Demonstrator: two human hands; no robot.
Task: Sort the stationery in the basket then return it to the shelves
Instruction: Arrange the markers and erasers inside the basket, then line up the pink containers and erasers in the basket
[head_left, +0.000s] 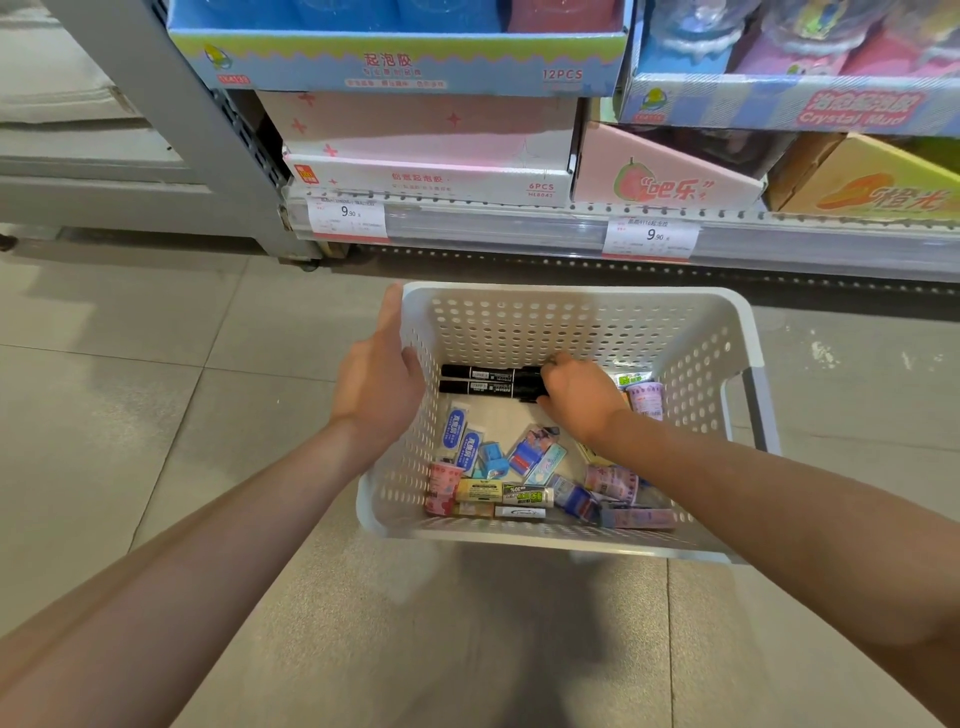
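Note:
A white perforated basket (696, 358) stands on the tiled floor in front of the shelves. My left hand (376, 382) grips its left rim, thumb inside the wall. Two black markers (485, 380) lie side by side near the basket's far wall. My right hand (576, 392) reaches inside and curls its fingers round the markers' right ends. Several erasers (462, 436), a blue sharpener (491, 460) and pink tape rolls (613, 480) lie scattered on the basket's bottom, mostly toward the near wall.
The lowest shelf (519, 228) runs behind the basket with price tags (348, 213) on its front rail. On it stand boxes of slime: pink-and-white (431, 156), guava pink (665, 176) and orange (872, 187). A grey upright (208, 135) stands at the left.

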